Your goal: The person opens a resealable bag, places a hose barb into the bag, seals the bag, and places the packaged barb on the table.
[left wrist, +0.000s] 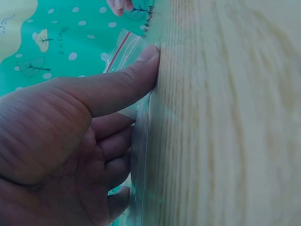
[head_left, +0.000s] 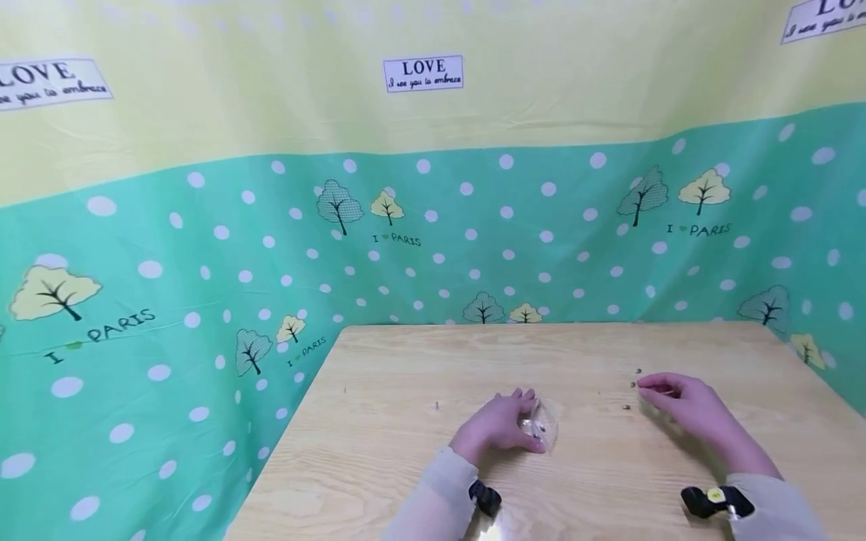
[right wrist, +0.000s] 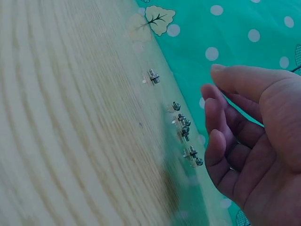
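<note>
Ideally, the left hand (head_left: 501,424), thumb and fingers curled around the clear zip bag (head_left: 546,422), would steady it while the right hand (head_left: 697,409), fingertips narrowly parted and apparently bare, should pinch the small metal screws (right wrist: 184,121) just beside them one at a time

On the table (head_left: 325,481), 1 bag (head_left: 550,430) lies right of lower centre, screws (head_left: 626,407) farther right; behind, the curtain (head_left: 460,255) fills the upper frame.

Bag (head_left: 548,425) part-hidden; sleeves (head_left: 433,492) cropped
</note>
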`<control>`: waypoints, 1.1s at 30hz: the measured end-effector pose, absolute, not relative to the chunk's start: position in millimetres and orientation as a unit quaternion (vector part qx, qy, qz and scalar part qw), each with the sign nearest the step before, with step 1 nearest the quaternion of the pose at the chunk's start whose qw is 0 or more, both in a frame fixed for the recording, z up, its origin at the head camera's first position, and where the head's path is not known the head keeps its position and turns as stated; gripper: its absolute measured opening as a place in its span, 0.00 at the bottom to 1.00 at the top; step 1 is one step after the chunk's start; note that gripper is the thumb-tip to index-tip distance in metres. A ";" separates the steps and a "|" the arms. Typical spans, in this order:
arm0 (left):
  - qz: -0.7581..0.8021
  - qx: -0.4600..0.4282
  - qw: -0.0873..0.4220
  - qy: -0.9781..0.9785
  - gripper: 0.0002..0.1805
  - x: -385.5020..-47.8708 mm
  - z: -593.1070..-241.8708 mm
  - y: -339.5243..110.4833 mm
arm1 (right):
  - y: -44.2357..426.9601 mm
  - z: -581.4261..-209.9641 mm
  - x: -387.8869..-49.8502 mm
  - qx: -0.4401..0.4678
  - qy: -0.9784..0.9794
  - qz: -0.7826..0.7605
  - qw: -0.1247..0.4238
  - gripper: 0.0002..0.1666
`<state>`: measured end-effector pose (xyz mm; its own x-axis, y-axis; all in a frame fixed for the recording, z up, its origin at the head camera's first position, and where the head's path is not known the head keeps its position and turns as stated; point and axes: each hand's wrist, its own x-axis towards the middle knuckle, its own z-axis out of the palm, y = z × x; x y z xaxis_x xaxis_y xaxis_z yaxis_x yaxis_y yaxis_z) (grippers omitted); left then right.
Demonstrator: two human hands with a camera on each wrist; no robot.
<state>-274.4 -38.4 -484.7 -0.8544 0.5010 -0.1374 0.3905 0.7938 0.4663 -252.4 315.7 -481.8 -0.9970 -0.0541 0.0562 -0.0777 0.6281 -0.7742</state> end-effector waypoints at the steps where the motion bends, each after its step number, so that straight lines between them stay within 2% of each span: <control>1: 0.216 0.240 0.127 0.938 0.50 -274.9 -485.3 -37.8 | 316.9 -481.7 -251.8 0.042 -0.904 0.425 0.015 0.26; 10: 0.235 0.223 0.132 0.937 0.52 -277.1 -489.4 -43.8 | 323.5 -482.8 -254.2 0.076 -0.915 0.396 -0.016 0.23; 21: 0.222 0.240 0.140 0.935 0.51 -279.5 -486.0 -37.5 | 313.4 -490.9 -251.3 0.083 -0.933 0.350 0.013 0.20; 33: 0.223 0.245 0.145 0.932 0.50 -277.9 -482.9 -39.0 | 302.5 -497.5 -253.1 0.075 -0.937 0.342 0.008 0.20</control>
<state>-277.9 -39.0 -482.9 -0.8375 0.5221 -0.1613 0.3925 0.7802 0.4871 -253.1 302.5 -497.5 -0.9885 -0.1360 0.0660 -0.1465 0.7551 -0.6390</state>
